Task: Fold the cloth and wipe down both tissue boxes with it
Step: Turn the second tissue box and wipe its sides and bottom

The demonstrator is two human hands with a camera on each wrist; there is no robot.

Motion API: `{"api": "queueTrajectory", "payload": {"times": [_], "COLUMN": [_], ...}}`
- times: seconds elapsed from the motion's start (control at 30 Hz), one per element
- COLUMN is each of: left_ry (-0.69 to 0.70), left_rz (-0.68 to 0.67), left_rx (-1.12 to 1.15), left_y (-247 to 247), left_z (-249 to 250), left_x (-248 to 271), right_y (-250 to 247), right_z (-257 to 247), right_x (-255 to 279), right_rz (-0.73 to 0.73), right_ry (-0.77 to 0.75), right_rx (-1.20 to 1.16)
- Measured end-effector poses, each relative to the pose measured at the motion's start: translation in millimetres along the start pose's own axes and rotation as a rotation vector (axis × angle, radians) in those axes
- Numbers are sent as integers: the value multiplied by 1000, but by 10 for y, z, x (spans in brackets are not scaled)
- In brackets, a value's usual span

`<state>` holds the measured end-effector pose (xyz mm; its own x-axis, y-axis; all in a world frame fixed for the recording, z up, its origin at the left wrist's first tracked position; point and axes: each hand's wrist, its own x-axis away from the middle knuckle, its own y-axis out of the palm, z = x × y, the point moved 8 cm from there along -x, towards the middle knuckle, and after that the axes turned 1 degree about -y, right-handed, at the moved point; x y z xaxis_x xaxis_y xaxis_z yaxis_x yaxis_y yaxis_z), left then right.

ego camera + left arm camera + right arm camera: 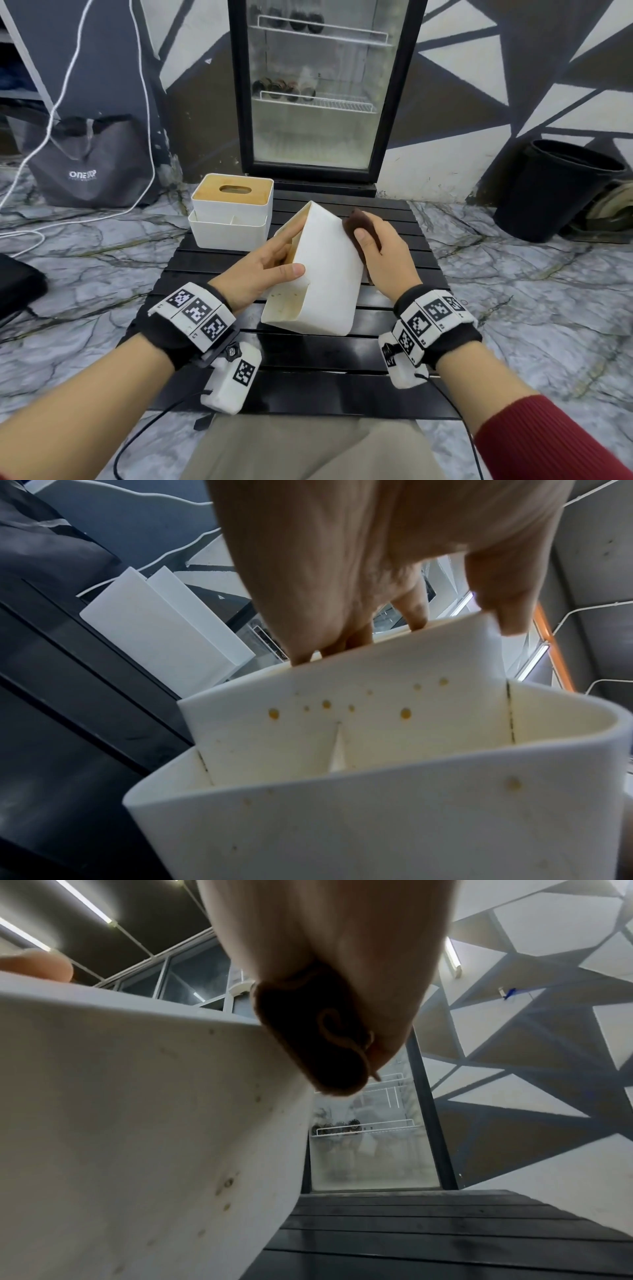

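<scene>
A white tissue box (325, 270) is tipped on its side on the black slatted table (308, 363), its stained open compartments (342, 723) facing me. My left hand (270, 263) grips its left side, thumb on the white wall and fingers on the wooden lid side. My right hand (380, 253) holds the folded brown cloth (359, 222) against the box's right wall (137, 1096); the cloth (318, 1042) is bunched under the fingers. A second white tissue box (231, 212) with a wooden slotted lid stands upright at the table's far left.
A glass-door fridge (318, 89) stands behind the table. A black bin (555, 188) sits on the marble floor at right, a grey bag (92, 161) and white cables at left. My knees are under the table's near edge.
</scene>
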<state>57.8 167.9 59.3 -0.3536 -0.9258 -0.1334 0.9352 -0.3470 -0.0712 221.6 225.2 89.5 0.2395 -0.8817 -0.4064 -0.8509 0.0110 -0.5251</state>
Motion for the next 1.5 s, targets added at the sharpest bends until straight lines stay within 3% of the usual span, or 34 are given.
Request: {"api": "queueTrajectory", "payload": {"times": [0.17,0.37,0.6,0.87,1.03,1.5], "left_ry": [-7,-25,0,-29,-67,-125], "left_rz": [17,15,194,307,258,98], "left_rx": [-80,-368,-78,-45,-54,-32], "left_y": [17,16,-59,-194,-243,-230], "left_z": [17,-52,-64,-142,-237,-264], "left_x": [10,-53,-72,-44,-43,-118], "right_y": [-72,-81,85,198,205,92], "right_z": [65,-29,-67,-119,-177,62], "right_x": [61,155,336,451,582,283], "right_rz": [2,-10,-97,-127,-144,-73], "right_ry": [15,-133,-221,-223,-304,-199], "right_rx": [-98,-72,-33,12,94,4]}}
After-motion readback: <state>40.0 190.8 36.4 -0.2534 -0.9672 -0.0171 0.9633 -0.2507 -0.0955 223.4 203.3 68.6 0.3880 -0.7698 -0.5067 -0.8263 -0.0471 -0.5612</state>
